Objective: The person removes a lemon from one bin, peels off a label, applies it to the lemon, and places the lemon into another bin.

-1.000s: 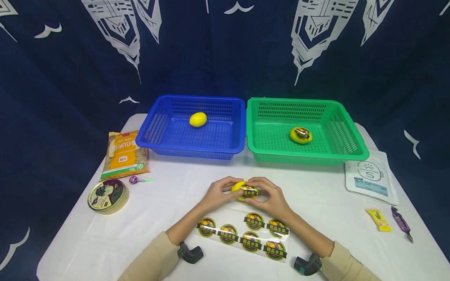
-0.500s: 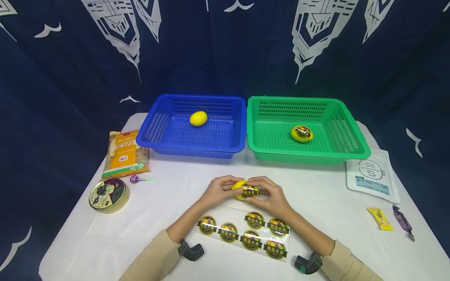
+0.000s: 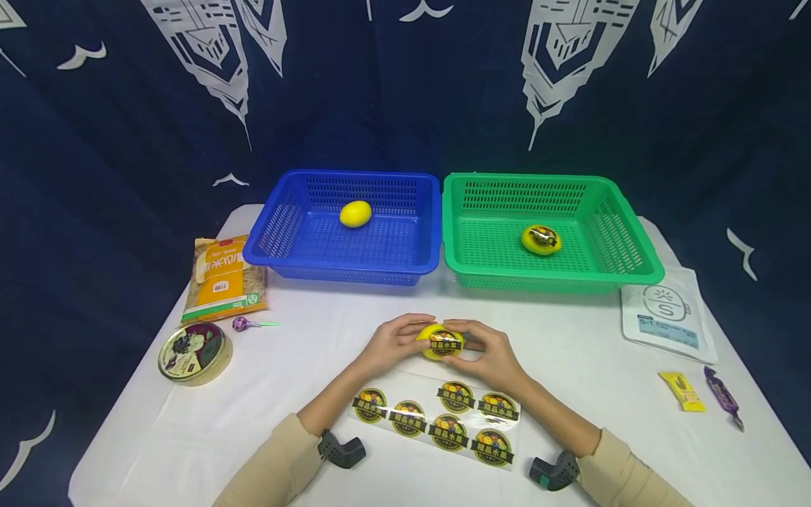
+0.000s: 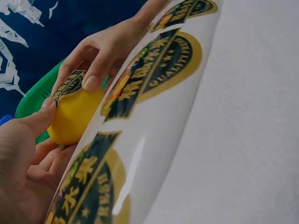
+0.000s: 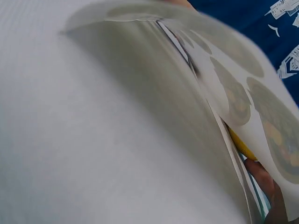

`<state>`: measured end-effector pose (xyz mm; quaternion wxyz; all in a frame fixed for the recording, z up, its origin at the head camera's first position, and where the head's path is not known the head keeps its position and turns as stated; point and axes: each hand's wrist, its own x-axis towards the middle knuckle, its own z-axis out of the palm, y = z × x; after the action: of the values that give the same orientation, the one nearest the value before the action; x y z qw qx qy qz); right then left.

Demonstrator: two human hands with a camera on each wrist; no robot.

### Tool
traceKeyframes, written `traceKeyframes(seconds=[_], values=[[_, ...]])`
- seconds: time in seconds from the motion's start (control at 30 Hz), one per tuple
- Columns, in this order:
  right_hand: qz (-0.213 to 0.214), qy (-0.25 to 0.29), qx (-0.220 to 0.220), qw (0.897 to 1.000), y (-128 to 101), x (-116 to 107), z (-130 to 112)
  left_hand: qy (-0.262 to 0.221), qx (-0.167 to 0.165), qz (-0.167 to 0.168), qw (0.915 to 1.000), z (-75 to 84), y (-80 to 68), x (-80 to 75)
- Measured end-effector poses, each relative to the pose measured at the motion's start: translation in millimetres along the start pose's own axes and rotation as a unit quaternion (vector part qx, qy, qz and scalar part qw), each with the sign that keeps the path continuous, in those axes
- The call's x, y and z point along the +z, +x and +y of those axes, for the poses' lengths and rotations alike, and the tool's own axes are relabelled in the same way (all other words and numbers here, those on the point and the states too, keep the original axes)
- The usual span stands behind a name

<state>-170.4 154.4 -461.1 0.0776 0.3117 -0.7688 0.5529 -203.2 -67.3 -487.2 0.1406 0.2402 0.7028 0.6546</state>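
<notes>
yellow lemon (image 3: 437, 343) with a black-and-gold round sticker (image 3: 445, 343); clear sheet (image 3: 437, 420) of matching black, gold and multicoloured stickers. blue basket (image 3: 298, 239), plain yellow lemon (image 3: 355, 213) inside; green basket (image 3: 624, 246), stickered yellow lemon (image 3: 541, 240) inside. white tablecloth (image 3: 317, 331); navy backdrop (image 3: 405, 91) with white prints; beige sleeves (image 3: 279, 468).

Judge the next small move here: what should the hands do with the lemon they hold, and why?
Probably smooth the sticker flat, then carry the lemon to the green basket. Both the left hand and right hand grip it, the sticker already sits on it, and the green basket's lemon is stickered while the blue basket's is bare.
</notes>
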Motion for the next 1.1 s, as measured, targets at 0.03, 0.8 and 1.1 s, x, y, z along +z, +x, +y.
traceKeyframes(seconds=[0.03, 0.8, 1.1], values=[[0.0, 0.001, 0.004, 1.0, 0.0, 0.0, -0.5, -0.004, 0.006, -0.005, 1.0, -0.7, -0.1, -0.5], [-0.014, -0.016, 0.018, 1.0, -3.5, -1.8, -1.0, 0.148, 0.134, 0.012, 0.9798, 34.1, -8.8, 20.7], [-0.018, 0.068, 0.164, 0.984, 2.0, -7.8, -7.3, 0.172, 0.135, 0.021, 0.9755, 32.2, -7.5, 18.7]])
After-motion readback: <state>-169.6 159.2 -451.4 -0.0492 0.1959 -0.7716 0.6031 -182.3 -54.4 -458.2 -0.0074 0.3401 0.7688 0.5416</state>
